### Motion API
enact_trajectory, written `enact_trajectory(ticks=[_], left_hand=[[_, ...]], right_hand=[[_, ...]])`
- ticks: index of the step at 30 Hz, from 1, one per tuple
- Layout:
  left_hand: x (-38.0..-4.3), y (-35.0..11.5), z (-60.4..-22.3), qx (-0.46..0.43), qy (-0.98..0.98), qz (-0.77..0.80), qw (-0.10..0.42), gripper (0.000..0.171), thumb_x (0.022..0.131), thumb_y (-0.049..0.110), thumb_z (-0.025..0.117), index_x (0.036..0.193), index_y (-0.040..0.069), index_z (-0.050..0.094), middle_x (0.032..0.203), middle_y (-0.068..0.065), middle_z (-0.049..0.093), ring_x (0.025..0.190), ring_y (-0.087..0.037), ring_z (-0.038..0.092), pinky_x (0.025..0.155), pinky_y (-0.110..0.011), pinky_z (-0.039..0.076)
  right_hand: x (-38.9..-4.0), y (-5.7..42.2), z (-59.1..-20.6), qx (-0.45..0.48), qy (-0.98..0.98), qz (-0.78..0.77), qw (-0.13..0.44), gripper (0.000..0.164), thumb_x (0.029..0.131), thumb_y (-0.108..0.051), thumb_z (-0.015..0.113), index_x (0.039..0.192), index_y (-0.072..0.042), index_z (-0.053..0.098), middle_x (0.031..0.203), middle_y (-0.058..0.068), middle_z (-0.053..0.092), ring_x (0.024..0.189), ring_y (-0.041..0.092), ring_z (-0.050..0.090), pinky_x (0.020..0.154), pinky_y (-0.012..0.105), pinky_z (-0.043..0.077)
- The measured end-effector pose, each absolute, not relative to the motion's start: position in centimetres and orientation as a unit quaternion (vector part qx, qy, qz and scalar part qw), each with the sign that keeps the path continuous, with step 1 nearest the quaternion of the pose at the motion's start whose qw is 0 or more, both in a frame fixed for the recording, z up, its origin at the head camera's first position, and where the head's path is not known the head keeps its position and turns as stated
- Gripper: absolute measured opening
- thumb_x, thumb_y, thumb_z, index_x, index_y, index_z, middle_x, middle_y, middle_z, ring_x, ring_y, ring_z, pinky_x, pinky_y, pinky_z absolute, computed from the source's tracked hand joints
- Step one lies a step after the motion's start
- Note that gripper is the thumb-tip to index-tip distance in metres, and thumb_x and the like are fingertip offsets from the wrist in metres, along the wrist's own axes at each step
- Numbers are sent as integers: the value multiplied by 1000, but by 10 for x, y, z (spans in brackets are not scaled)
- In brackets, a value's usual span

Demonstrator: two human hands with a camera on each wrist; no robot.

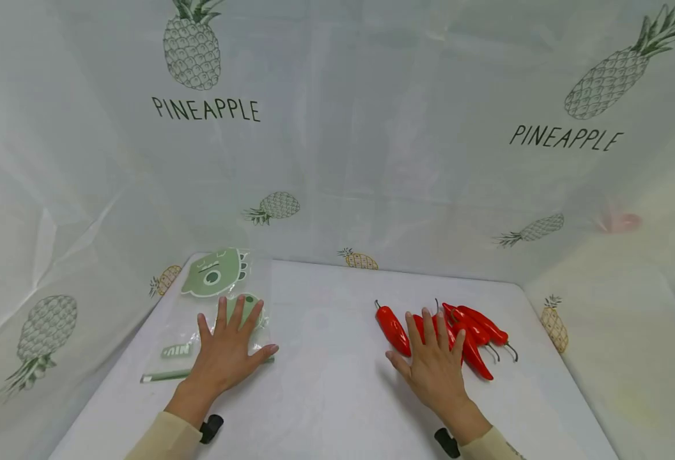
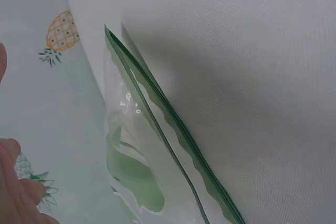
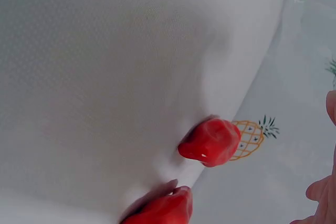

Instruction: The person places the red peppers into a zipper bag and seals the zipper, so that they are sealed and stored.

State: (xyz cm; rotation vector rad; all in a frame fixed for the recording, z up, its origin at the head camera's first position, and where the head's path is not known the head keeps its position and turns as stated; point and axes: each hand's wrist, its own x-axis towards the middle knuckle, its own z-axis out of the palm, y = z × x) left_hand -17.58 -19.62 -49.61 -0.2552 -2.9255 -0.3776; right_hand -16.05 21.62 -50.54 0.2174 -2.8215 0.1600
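My left hand [image 1: 225, 351], fingers spread, is over a clear plastic zip bag [image 1: 167, 329] printed with a green cartoon figure, on the left of the table. The left wrist view shows the bag's green zip edge [image 2: 173, 124] close up. Several red chili peppers [image 1: 478, 358] with dark stems lie in a loose pile on the right. My right hand [image 1: 436, 377] has its fingers spread and overlaps part of the pile in the head view. In the right wrist view, two red pepper ends [image 3: 212, 142] show beside the hand. Neither hand grips anything.
The white table [image 1: 326, 383] is bordered at the back and sides by pale sheeting [image 1: 372, 128] with printed pineapples. Dark straps [image 1: 211, 428] sit at both wrists, below light sleeves [image 1: 167, 441]. A blurred red shape [image 1: 622, 222] shows on the sheeting at the right.
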Motion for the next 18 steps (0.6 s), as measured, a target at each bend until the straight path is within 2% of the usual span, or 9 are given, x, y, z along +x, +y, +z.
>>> enact_trajectory(ticks=[9, 18], left_hand=[[-177, -202, -495, -87, -985, -124, 87, 98, 93, 77, 58, 169, 24, 26, 175, -21, 15, 161, -52, -4, 117, -87, -6], [-178, -215, -493, -83, -985, -122, 88, 96, 94, 78, 57, 168, 24, 29, 175, -21, 15, 160, -53, 1, 117, -87, -5]], right_hand=[[-161, 213, -505, 81, -982, 50, 162, 107, 82, -59, 83, 165, -11, 35, 169, 25, 27, 156, 53, 21, 123, 81, -5], [-163, 206, -504, 75, -987, 53, 136, 108, 84, -60, 81, 167, -13, 30, 173, 22, 18, 159, 50, 11, 123, 81, -4]])
